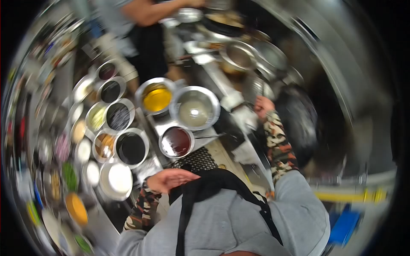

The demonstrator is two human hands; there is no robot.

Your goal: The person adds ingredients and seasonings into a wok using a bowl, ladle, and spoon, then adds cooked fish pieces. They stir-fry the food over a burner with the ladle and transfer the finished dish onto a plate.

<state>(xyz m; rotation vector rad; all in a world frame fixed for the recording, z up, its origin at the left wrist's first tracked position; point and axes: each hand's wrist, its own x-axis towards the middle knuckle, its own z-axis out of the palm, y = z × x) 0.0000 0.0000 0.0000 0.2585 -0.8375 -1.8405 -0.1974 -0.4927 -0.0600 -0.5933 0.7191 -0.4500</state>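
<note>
One closed hand, the right hand [265,106], is just beside a blurred round metal utensil [255,87] and a pale cloth [246,116], near the edge of a dark wok [301,113]. Its fingers are curled in; whether they hold the utensil's handle, the cloth or nothing, I cannot tell.

The left hand [167,180] is near the front of the wearer's black apron [215,180], its fingers straight and close together, holding nothing visible. Both forearms wear camouflage sleeves [279,143].

Between the hands, three metal vessels stand close together: a pot of yellow liquid [149,84], a larger pot of cloudy liquid [194,91] and a pot of dark red sauce [192,141], which has a thin handle beside it. Beyond the wok, a pan with brownish contents [239,42] is among other metal pots.

To the left, round containers crowd a metal desk [151,164], among them a tub of black liquid [128,165] and a tub with bright white contents [112,197]. At the top, a co-worker's bare arm [156,10] extends toward the cookware. A blue object [344,226] lies at lower right.
</note>
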